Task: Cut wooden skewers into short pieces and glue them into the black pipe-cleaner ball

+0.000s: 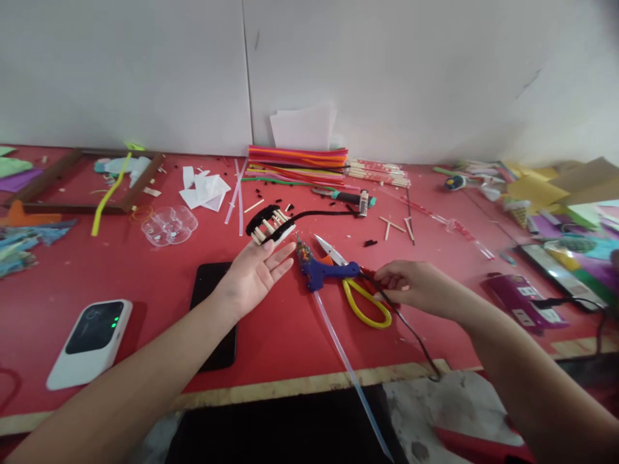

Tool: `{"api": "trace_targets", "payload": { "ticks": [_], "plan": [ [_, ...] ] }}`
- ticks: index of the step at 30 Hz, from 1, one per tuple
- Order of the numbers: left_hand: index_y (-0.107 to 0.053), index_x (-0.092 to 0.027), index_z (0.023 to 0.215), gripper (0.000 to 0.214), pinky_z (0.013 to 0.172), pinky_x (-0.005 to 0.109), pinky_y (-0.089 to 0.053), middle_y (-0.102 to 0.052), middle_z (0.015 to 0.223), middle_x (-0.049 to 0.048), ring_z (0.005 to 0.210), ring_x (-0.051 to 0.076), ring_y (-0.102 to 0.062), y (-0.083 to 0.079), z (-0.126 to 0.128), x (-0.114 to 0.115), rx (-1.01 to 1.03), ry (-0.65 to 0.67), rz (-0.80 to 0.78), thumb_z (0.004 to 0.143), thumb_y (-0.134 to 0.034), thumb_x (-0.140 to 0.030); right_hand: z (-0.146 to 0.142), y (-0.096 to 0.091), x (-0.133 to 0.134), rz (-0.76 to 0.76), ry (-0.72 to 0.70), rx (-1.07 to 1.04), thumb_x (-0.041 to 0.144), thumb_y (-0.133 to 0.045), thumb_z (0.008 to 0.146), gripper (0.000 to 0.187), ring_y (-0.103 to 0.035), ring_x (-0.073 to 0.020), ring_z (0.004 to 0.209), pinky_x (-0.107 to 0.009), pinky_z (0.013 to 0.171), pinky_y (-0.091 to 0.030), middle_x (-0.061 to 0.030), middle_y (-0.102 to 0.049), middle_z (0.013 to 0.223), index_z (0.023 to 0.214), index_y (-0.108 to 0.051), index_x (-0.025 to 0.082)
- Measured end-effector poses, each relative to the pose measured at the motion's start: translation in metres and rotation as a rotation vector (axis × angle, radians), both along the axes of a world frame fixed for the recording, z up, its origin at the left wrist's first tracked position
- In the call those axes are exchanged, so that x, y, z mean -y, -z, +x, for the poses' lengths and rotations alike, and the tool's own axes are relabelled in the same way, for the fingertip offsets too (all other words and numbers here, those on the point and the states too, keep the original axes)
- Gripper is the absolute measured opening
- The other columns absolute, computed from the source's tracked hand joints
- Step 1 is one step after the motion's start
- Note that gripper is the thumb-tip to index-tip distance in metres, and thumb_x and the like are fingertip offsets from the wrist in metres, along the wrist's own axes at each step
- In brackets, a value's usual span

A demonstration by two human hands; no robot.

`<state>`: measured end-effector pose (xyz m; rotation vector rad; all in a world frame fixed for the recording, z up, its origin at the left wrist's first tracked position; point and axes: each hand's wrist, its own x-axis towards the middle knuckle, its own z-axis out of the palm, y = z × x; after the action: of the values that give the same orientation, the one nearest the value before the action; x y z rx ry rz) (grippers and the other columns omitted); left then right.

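My left hand (256, 274), palm up, pinches a small craft piece (271, 225) of short pale wooden sticks and fuzzy black material between thumb and fingers. From that piece a black pipe cleaner (319, 212) stretches to the right. My right hand (411, 283) has its fingers curled together beside the black cord of a blue glue gun (331, 269); whatever it may grip is hidden. The glue gun lies on the table with a long clear glue stick (345, 357) jutting past the front edge. Under it are scissors (367, 309) with a yellow handle.
Bundled pipe cleaners (297, 158) lie by the wall, with pliers (343, 196) in front. A black phone (213, 328) and a white device (91, 341) are at left, near a wooden frame (87, 209). At right sits a purple power strip (525, 299) beside coloured paper.
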<state>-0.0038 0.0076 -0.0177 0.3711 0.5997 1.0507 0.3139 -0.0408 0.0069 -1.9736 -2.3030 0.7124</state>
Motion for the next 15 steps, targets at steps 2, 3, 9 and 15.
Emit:
{"api": "trace_targets", "payload": {
  "ticks": [2, 3, 9, 15],
  "plan": [
    [-0.070, -0.021, 0.092, 0.024, 0.095, 0.031, -0.054, -0.075, 0.112, 0.0016, 0.110, 0.020, -0.069, 0.002, 0.000, 0.001, -0.006, 0.013, 0.043, 0.072, -0.084, -0.020, -0.008, 0.003, 0.005, 0.027, 0.006, 0.081, 0.040, -0.066, 0.079, 0.027, -0.070, -0.0199, 0.071, -0.030, 0.064, -0.055, -0.0052, -0.075, 0.082, 0.095, -0.068, 0.019],
    [-0.070, -0.021, 0.090, 0.025, 0.096, 0.031, -0.053, -0.076, 0.110, 0.0009, 0.111, 0.020, -0.069, 0.002, 0.001, 0.001, -0.011, 0.016, 0.061, 0.070, -0.085, -0.020, -0.012, 0.005, 0.006, 0.047, 0.000, 0.131, 0.040, -0.066, 0.079, 0.028, -0.070, -0.0214, 0.075, -0.031, 0.066, -0.054, -0.0066, -0.074, 0.086, 0.096, -0.068, 0.019],
    [-0.071, -0.023, 0.096, 0.036, 0.097, 0.031, -0.051, -0.074, 0.113, 0.0015, 0.119, 0.022, -0.064, 0.000, 0.002, 0.005, -0.086, 0.036, 0.136, 0.064, -0.088, -0.019, -0.013, 0.010, 0.009, 0.063, -0.053, 0.346, 0.024, -0.058, 0.079, 0.013, -0.068, -0.0234, 0.074, -0.031, 0.064, -0.044, -0.0081, -0.072, 0.081, 0.088, -0.065, 0.018],
    [-0.071, -0.022, 0.095, 0.032, 0.098, 0.033, -0.051, -0.074, 0.110, 0.0023, 0.117, 0.023, -0.065, -0.001, 0.004, 0.009, -0.100, 0.023, 0.163, 0.066, -0.082, -0.013, 0.014, -0.006, 0.001, 0.159, 0.010, 0.521, 0.031, -0.058, 0.084, 0.014, -0.065, -0.0264, 0.073, -0.034, 0.064, -0.039, -0.0155, -0.068, 0.085, 0.081, -0.059, 0.018]
  ]
}}
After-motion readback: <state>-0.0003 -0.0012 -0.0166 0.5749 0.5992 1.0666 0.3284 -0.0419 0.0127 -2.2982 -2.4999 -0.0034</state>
